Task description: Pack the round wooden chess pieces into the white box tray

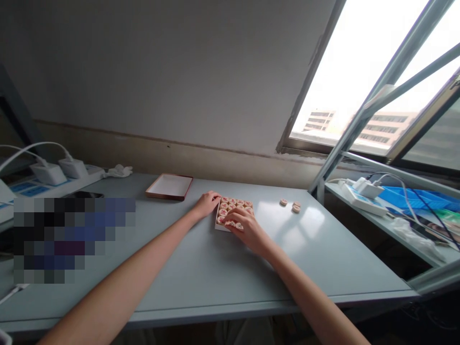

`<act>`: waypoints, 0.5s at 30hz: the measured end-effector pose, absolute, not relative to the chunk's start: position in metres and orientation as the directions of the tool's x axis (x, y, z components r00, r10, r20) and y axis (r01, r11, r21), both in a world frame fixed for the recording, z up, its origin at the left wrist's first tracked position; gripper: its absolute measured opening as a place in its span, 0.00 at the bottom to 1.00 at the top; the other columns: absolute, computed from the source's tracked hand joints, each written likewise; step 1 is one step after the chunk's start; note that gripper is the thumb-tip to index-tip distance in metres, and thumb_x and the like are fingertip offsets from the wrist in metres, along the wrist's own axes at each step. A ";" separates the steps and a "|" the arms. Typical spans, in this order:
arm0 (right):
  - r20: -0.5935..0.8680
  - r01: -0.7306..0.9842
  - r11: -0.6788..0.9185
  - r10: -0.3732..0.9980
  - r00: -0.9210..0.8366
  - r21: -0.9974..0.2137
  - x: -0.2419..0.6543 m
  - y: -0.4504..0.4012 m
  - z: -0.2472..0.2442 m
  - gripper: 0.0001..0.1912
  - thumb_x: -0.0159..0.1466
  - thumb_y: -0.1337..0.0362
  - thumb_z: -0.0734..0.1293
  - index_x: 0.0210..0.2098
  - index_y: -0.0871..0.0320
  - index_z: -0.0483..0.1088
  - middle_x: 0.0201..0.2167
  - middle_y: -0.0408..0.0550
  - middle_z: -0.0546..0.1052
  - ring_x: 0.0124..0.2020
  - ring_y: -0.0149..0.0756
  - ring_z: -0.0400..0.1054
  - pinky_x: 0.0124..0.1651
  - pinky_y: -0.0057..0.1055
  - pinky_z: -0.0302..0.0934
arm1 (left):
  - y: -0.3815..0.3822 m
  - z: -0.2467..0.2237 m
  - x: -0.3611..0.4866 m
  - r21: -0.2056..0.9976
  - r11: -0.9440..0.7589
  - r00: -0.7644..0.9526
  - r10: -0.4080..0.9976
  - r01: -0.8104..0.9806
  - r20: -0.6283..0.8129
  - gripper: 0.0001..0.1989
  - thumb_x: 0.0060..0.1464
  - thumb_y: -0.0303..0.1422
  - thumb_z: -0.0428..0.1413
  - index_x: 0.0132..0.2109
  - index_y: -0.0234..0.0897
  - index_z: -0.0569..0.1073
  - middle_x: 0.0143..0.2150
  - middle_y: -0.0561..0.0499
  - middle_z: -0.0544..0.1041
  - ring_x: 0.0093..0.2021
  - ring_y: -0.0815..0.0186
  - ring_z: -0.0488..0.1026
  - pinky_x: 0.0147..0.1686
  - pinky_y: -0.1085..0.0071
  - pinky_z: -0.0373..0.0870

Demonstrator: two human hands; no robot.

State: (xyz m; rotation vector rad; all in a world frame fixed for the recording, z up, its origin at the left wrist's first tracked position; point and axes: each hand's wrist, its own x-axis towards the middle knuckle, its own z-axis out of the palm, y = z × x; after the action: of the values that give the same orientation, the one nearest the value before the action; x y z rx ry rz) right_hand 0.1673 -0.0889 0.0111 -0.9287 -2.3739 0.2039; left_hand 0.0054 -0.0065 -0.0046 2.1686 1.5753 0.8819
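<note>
A shallow box [223, 228] on the desk holds several round wooden pieces [223, 206] with red characters, set in rows. My left hand [207, 203] rests at the box's upper left edge, its fingertips against the side and its fingers close together. My right hand [247, 226] reaches over the lower part of the box, fingers bent down onto a piece near the front left; its palm side is hidden. To the right, a few loose round pieces [296, 209] lie on the desk. The box lid [169, 186] lies to the left, its pale inside facing up.
The grey desk [201, 273] meets the wall at the back. Power strips with plugs and cables [79, 177] lie at the left, beside a pixelated area. A side shelf [413, 239] at the right holds another power strip [366, 199] and blue plastic.
</note>
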 end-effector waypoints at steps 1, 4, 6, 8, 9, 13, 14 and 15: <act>0.462 0.598 0.742 0.663 -0.589 -0.302 0.169 -0.089 0.013 0.07 0.62 0.64 0.59 0.36 0.53 0.68 0.37 0.45 0.71 0.40 0.33 0.63 0.46 0.32 0.51 | -0.007 -0.004 0.005 0.583 -0.344 0.203 0.934 0.737 0.294 0.13 0.52 0.27 0.45 0.38 0.33 0.75 0.40 0.46 0.75 0.42 0.63 0.70 0.43 0.73 0.64; 0.531 0.740 0.640 0.709 -0.464 -0.209 0.185 -0.079 0.021 0.09 0.62 0.63 0.57 0.35 0.53 0.68 0.37 0.44 0.72 0.40 0.33 0.63 0.45 0.33 0.49 | -0.007 -0.005 0.005 0.585 -0.352 0.207 0.931 0.731 0.302 0.13 0.52 0.28 0.46 0.37 0.34 0.75 0.40 0.47 0.75 0.42 0.63 0.70 0.44 0.72 0.64; 0.594 0.877 0.447 0.758 -0.268 -0.176 0.208 -0.063 0.024 0.10 0.62 0.63 0.56 0.36 0.54 0.68 0.39 0.46 0.72 0.42 0.36 0.62 0.45 0.34 0.48 | -0.006 -0.007 0.004 0.586 -0.360 0.213 0.928 0.726 0.307 0.13 0.52 0.29 0.45 0.37 0.35 0.75 0.40 0.47 0.75 0.42 0.63 0.70 0.44 0.72 0.65; 0.592 0.971 0.183 0.804 -0.058 -0.152 0.238 -0.046 0.022 0.11 0.61 0.65 0.57 0.41 0.56 0.67 0.43 0.49 0.70 0.46 0.40 0.59 0.45 0.37 0.48 | -0.004 -0.008 0.003 0.588 -0.363 0.214 0.927 0.723 0.309 0.13 0.52 0.30 0.45 0.38 0.35 0.74 0.40 0.47 0.75 0.42 0.64 0.70 0.44 0.72 0.64; 0.547 0.990 0.050 0.836 0.032 -0.134 0.254 -0.038 0.020 0.13 0.59 0.65 0.58 0.43 0.57 0.66 0.45 0.52 0.69 0.47 0.44 0.58 0.44 0.40 0.48 | -0.004 -0.008 0.003 0.589 -0.362 0.213 0.927 0.722 0.308 0.14 0.52 0.30 0.45 0.38 0.35 0.74 0.40 0.47 0.75 0.43 0.64 0.70 0.44 0.72 0.64; 0.390 0.985 -0.167 0.906 0.166 -0.033 0.299 -0.024 0.004 0.14 0.58 0.64 0.59 0.43 0.60 0.67 0.50 0.59 0.64 0.52 0.49 0.53 0.46 0.48 0.46 | -0.003 -0.007 0.002 0.596 -0.362 0.215 0.928 0.716 0.305 0.14 0.52 0.30 0.45 0.38 0.34 0.74 0.40 0.46 0.75 0.42 0.64 0.71 0.43 0.73 0.65; 0.370 0.985 -0.168 0.914 0.168 -0.034 0.303 -0.023 0.001 0.14 0.59 0.64 0.58 0.42 0.59 0.67 0.50 0.58 0.65 0.52 0.49 0.53 0.47 0.49 0.45 | -0.004 -0.007 0.002 0.599 -0.362 0.217 0.928 0.714 0.303 0.14 0.52 0.30 0.45 0.38 0.33 0.74 0.40 0.46 0.75 0.42 0.63 0.71 0.43 0.73 0.65; 0.360 0.986 -0.161 0.918 0.165 -0.040 0.306 -0.024 -0.001 0.13 0.60 0.63 0.57 0.41 0.57 0.68 0.49 0.56 0.66 0.51 0.48 0.54 0.47 0.49 0.44 | -0.005 -0.006 0.002 0.601 -0.362 0.218 0.929 0.712 0.300 0.14 0.52 0.30 0.45 0.38 0.33 0.75 0.40 0.46 0.75 0.42 0.63 0.71 0.43 0.73 0.65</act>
State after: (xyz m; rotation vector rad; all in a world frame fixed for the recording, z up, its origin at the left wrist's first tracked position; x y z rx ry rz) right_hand 0.3056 -0.0237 -0.0012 -2.1783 -1.8375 -0.3680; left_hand 0.0025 -0.0046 -0.0061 2.1635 1.5304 0.9025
